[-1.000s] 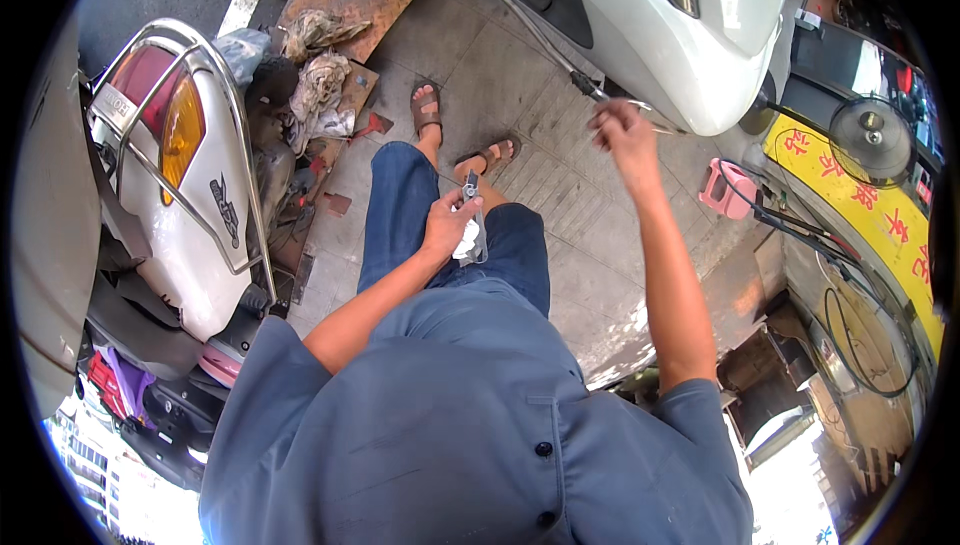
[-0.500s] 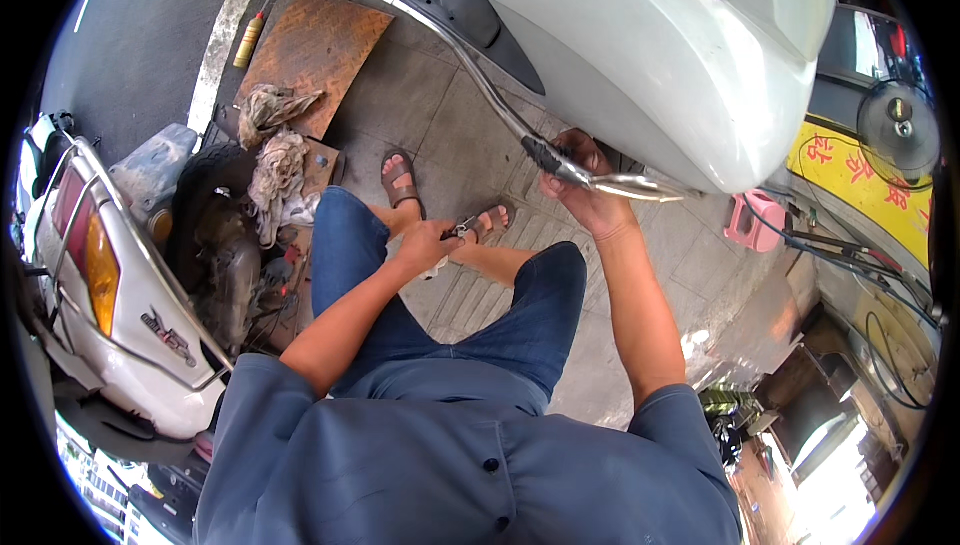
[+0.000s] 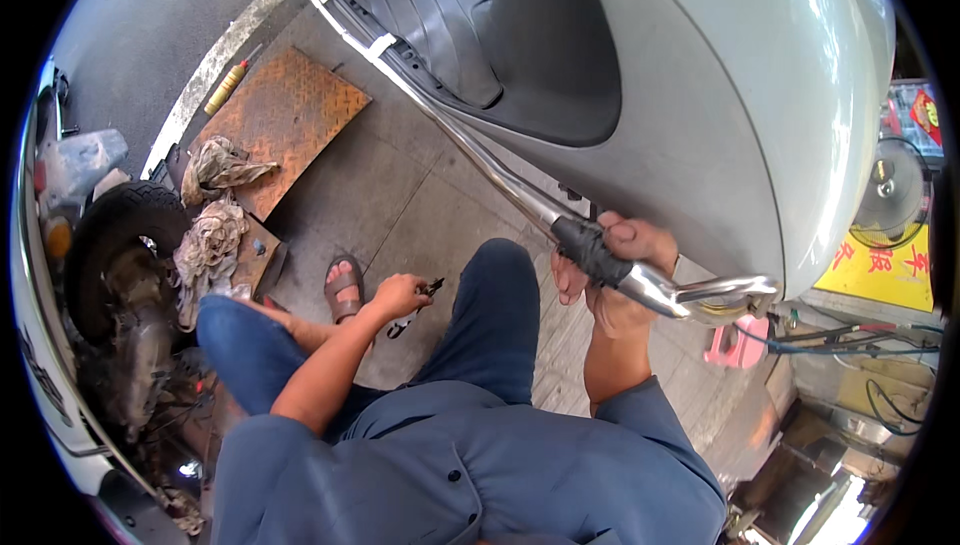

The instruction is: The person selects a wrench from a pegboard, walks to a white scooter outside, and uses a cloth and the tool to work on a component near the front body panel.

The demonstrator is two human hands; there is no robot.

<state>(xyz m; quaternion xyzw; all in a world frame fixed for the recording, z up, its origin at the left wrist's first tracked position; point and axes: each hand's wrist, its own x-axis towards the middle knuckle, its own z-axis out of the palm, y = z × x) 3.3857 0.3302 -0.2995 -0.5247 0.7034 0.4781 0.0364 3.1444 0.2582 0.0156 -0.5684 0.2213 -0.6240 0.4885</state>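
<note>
A pale scooter [image 3: 700,145] fills the upper right, with a chrome guard bar [image 3: 490,165] running along its lower side. My right hand [image 3: 640,245] is closed round the bar at a band of black tape [image 3: 592,253], fingers on both sides. Beyond the tape, the bar ends in a bent chrome loop [image 3: 725,295] near the scooter's body. Lower and to the left, my left hand [image 3: 400,297] holds what look like small pliers [image 3: 432,289], dark at the jaws with a silvery part below. The hand hides part of the tool.
At left lie a rusty metal plate [image 3: 285,120], dirty rags [image 3: 212,240] and a yellow bottle [image 3: 226,88]. A wheel [image 3: 115,255] and a second vehicle's bodywork stand beside them. To the right are a pink stool [image 3: 738,343], cables [image 3: 850,340] and a fan [image 3: 890,193].
My view has shifted nearer the scooter, showing more of its footboard. My right hand still grips the taped bar; my left hand has moved away from my foot, still with the tool.
</note>
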